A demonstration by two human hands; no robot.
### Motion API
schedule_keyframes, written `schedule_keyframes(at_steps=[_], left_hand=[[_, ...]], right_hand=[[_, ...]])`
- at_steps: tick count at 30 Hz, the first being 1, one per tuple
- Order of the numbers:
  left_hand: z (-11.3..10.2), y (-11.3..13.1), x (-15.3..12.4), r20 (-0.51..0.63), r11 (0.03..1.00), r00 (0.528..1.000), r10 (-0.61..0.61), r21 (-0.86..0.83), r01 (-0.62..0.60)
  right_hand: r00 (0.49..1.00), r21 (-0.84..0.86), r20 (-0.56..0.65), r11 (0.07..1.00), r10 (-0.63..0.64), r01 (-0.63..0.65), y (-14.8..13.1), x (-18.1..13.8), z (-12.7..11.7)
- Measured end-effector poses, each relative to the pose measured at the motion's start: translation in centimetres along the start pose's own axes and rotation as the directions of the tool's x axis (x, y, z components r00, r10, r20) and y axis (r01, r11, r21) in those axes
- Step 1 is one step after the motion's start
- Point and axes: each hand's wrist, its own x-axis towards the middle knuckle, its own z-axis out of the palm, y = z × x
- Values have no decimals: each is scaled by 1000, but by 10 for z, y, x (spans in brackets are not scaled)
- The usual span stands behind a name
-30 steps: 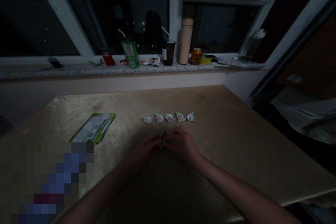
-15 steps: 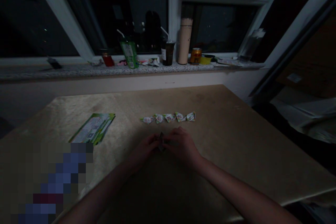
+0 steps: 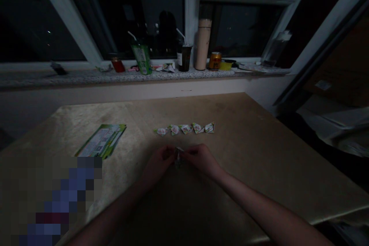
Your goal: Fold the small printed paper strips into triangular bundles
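Observation:
Between my two hands is a small folded paper piece [image 3: 178,156], dark and partly hidden by the fingers. My left hand [image 3: 161,161] pinches its left side, and my right hand [image 3: 200,158] pinches its right side. Both hands are low over the table. Just beyond them lies a row of several small folded paper pieces [image 3: 186,128], white and green with printing, set almost end to end. To the left of my hands rests a stack of flat green-and-white printed sheets [image 3: 102,140].
The table [image 3: 245,153] has a tan cover. A pixelated patch [image 3: 57,200] hides its near left part. On the windowsill [image 3: 95,78] stand a green cup [image 3: 142,59], a dark cup [image 3: 183,59], a tall bottle [image 3: 203,46], a red jar [image 3: 118,64] and an orange can [image 3: 215,61].
The fingers of my right hand have curled in and shifted slightly down on the paper piece. Its top edge now shows more between the hands. The row and the stack stay put.

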Motion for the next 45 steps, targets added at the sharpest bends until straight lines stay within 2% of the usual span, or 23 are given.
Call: schedule_keyframes(at_steps=[3, 6, 11, 14, 18, 20, 23, 28, 32, 36, 41, 45], left_hand=[[0, 1, -1, 0, 1000, 1000, 1, 20, -1], [1, 4, -2, 17, 1000, 1000, 8, 26, -8], [1, 7, -3, 90, 1000, 996, 22, 1, -22], [0, 9, -4, 125, 999, 992, 23, -30, -20], [-1, 9, -4, 143, 997, 989, 27, -75, -17], [-2, 8, -4, 149, 994, 988, 27, -106, -11], [-2, 7, -6, 178, 971, 984, 1, -237, 42], [3, 9, -14, 278, 878, 960, -22, -454, 152], [10, 10, -16, 283, 786, 956, -75, -573, 231], [10, 8, -13, 308, 747, 942, -134, -594, 301], [4, 8, -15, 357, 748, 917, -179, -556, 363], [2, 13, -18, 394, 767, 900, -188, -513, 385]], right_hand=[[999, -26, 24, 999, -22, 23, 2, 2, -1], [997, 17, 60, 999, 39, -40, 2, 3, -1], [958, 233, 267, 957, 107, -172, 0, 1, -4], [930, 409, 350, 875, 112, -260, -1, -1, -5], [915, 611, 385, 710, 118, -349, -3, -3, -3], [900, 653, 417, 649, 123, -391, -3, -3, -1], [889, 675, 443, 608, 119, -418, -2, -3, -1], [935, 704, 343, 635, 87, -317, -1, -2, -3], [955, 715, 287, 647, 73, -264, -1, -2, -1], [954, 699, 287, 663, 83, -267, -3, -4, 3], [970, 664, 243, 725, 21, -182, -4, -6, 6], [964, 653, 264, 729, 32, -203, -5, -7, 5]])
